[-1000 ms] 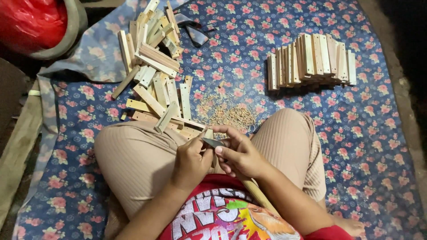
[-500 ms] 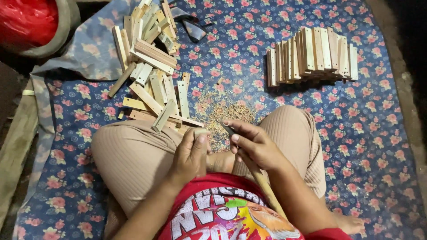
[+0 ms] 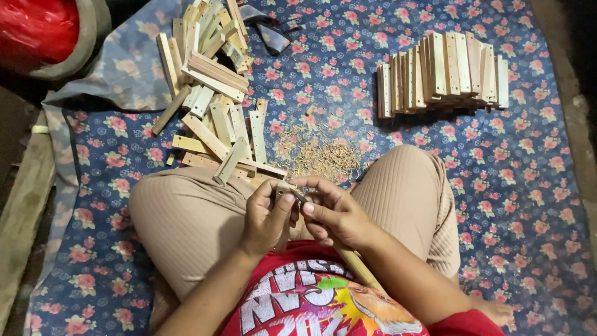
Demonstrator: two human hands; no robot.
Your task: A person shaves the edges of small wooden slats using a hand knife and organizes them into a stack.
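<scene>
A blue flowered cloth [image 3: 510, 186] covers the floor and carries everything. A loose heap of wooden slats [image 3: 211, 93] sprawls toward its far left corner, some of them reaching the person's knee, and a neat stack of slats [image 3: 441, 74] stands on edge toward the far right corner. Between the two, just in front of the crossed legs, lies a scatter of wood shavings [image 3: 317, 152]. A red bag [image 3: 34, 28] sits off the cloth at the far left.

Over the lap, the left hand [image 3: 264, 218] is closed around a small wood piece [image 3: 285, 186], thumb on top. The right hand [image 3: 333, 214] is closed on a knife [image 3: 298, 196] — its blade tip meets the piece, its long wooden handle [image 3: 357, 267] running back along the forearm.

The fingers sit close to the edge, so a slip on the grain could nick the left thumb — or the small piece could twist loose.
</scene>
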